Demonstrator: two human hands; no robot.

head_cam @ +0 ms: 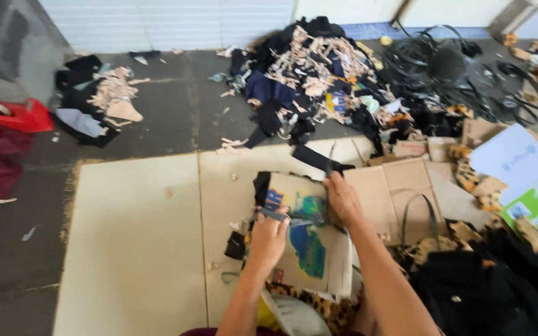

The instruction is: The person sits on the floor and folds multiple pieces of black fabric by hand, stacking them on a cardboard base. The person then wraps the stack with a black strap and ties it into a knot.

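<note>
My left hand (268, 239) is closed on a grey strip lying across a beige fabric piece (303, 249) with a blue and green print. My right hand (342, 199) rests on the upper right edge of that piece and grips a thin dark tool (330, 155) that sticks up from the fist. A black fabric strip (319, 160) lies just beyond the piece. Both forearms reach in from the bottom of the view.
Pale mats (138, 242) cover the grey floor. A heap of dark and beige scraps (309, 74) lies ahead, a smaller pile (98, 99) at left. Black straps (443, 68), cardboard (393, 186), leopard-print cloth (468, 174) and black fabric (487, 292) crowd the right. Red cloth (7, 118) lies far left.
</note>
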